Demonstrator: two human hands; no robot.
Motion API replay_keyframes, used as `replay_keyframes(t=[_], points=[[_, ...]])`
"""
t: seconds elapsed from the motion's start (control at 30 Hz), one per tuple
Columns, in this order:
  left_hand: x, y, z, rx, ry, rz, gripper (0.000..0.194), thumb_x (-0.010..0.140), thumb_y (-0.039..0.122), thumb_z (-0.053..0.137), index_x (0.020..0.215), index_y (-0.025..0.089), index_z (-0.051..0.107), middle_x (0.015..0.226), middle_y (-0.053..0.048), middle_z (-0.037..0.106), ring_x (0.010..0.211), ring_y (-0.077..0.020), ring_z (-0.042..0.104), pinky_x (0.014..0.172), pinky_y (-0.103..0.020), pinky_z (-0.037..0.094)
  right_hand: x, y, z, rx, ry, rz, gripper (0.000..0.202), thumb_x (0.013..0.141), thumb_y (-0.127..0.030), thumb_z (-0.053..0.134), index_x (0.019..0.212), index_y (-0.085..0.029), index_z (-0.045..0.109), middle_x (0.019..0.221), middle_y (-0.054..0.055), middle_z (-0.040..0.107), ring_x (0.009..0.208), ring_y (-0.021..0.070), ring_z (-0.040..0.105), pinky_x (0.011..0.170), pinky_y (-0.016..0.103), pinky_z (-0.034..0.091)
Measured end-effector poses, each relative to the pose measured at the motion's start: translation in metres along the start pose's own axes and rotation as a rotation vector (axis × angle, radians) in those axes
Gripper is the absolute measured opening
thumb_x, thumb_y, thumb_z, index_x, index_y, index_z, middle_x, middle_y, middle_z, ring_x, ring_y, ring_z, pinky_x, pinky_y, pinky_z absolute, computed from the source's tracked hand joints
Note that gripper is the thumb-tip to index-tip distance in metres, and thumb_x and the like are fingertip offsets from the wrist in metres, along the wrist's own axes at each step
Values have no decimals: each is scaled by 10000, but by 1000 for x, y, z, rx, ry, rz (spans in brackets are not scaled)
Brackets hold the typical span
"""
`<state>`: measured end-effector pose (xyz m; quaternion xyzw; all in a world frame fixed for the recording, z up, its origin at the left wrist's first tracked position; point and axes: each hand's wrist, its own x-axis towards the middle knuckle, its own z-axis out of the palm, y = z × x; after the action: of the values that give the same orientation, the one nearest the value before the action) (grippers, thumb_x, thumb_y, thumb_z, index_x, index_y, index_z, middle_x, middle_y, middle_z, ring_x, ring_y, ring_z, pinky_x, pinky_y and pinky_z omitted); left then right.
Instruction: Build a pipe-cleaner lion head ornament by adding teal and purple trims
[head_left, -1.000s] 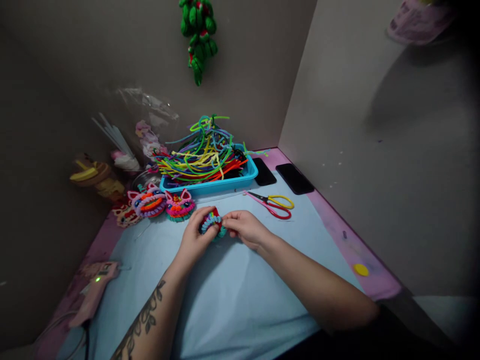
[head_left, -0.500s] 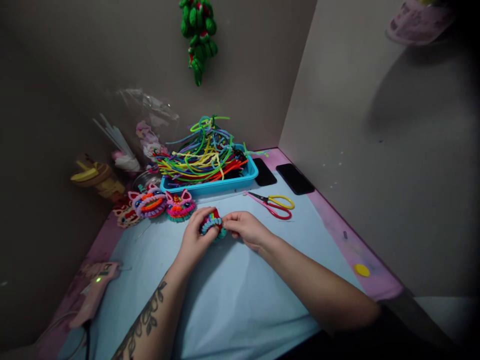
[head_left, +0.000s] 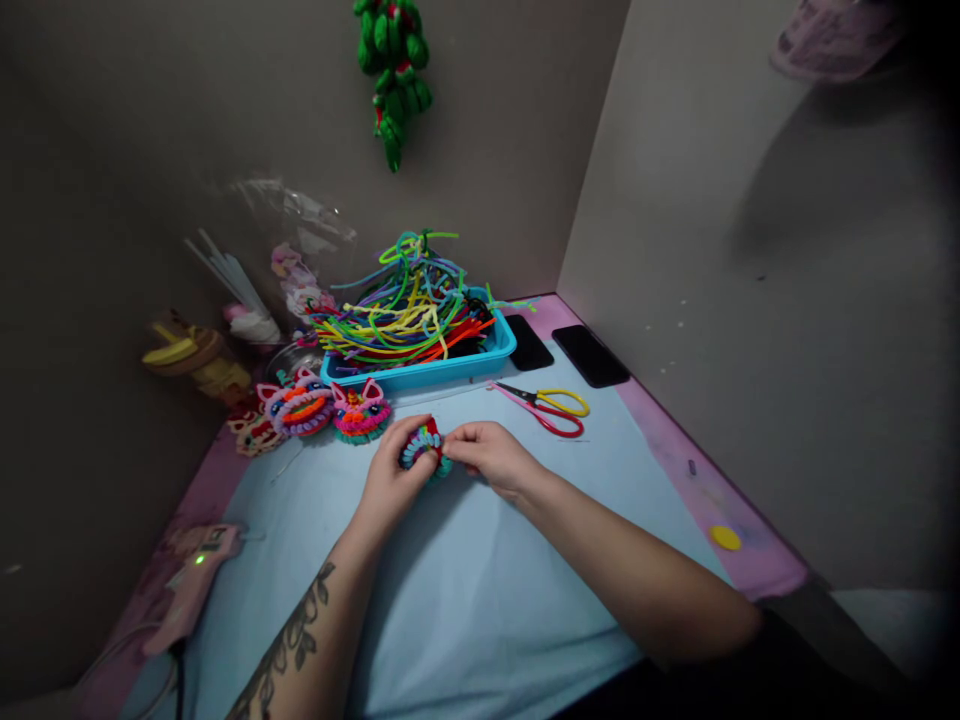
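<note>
Between my hands is a small multicoloured pipe-cleaner head [head_left: 422, 443] with light-blue, purple, red and teal loops, held just over the blue cloth. My left hand [head_left: 394, 468] is closed round its left side, thumb across the front and fingers over the top. At the right edge of the piece, my right hand [head_left: 489, 455] is closed in a pinch, and whatever lies between the fingertips is too small to make out. Left of my hands sit a pink pipe-cleaner head [head_left: 361, 412] with ears and a purple one [head_left: 300, 403] with an orange mouth.
A blue tray [head_left: 412, 377] heaped with coloured pipe cleaners [head_left: 405, 310] stands at the back. Scissors [head_left: 551, 405] with red and yellow handles lie right of it, near two dark phones [head_left: 590, 356]. A pink glue gun [head_left: 196, 590] is at the left on the blue cloth [head_left: 480, 610].
The held piece has tilted slightly in my left hand, so more purple shows below its light-blue loops. My right hand keeps its pinch in nearly the same place.
</note>
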<state>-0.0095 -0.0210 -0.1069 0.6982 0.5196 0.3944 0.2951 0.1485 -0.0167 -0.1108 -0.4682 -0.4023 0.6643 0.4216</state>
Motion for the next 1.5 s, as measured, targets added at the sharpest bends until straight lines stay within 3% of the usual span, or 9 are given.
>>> replay_keyframes(t=[0.13, 0.37, 0.67, 1.07, 1.23, 1.5], points=[[0, 1, -1, -4, 28, -6, 380, 711, 242, 590, 1087, 198, 621, 1150, -75, 599, 1104, -234, 546, 982, -378, 402, 0, 1, -1, 41, -16, 22, 120, 554, -250, 654, 600, -148, 610, 498, -55, 515, 444, 49, 357, 449, 205, 232], [-1, -6, -4, -250, -127, -135, 548, 732, 325, 635, 1245, 165, 531, 1279, -113, 564, 1181, -264, 518, 979, -372, 411, 0, 0, 2, 56, -39, 42, 120, 580, -264, 633, 589, -152, 591, 489, -58, 491, 427, 48, 351, 421, 198, 219], [-1, -3, -7, 66, -117, 81, 425, 793, 303, 574, 1198, 180, 602, 1289, -101, 574, 1203, -243, 519, 1039, -379, 384, -3, -2, 2, -41, -4, -32, 98, 613, -255, 619, 599, -160, 598, 457, -64, 463, 423, 52, 341, 426, 199, 215], [-4, -5, -7, 103, -160, 92, 439, 819, 257, 516, 1244, 169, 584, 1330, -90, 537, 1233, -243, 498, 1060, -366, 371, -2, 1, 3, -47, -29, 3, 64, 609, -221, 584, 584, -163, 572, 464, -66, 465, 423, 53, 351, 428, 200, 232], [-4, -7, -6, 14, -172, 40, 444, 825, 322, 536, 1241, 175, 586, 1332, -84, 536, 1242, -247, 488, 1072, -387, 358, -1, 0, 3, 11, -45, 37, 68, 596, -218, 591, 569, -162, 563, 472, -64, 487, 409, 48, 357, 415, 197, 243], [0, 7, -8, -274, -231, -187, 595, 722, 507, 645, 1196, 150, 615, 1255, -100, 594, 1186, -290, 534, 1047, -452, 373, 0, 1, 2, 136, -128, 121, 76, 597, -199, 602, 572, -156, 544, 460, -52, 516, 394, 50, 406, 404, 189, 261]])
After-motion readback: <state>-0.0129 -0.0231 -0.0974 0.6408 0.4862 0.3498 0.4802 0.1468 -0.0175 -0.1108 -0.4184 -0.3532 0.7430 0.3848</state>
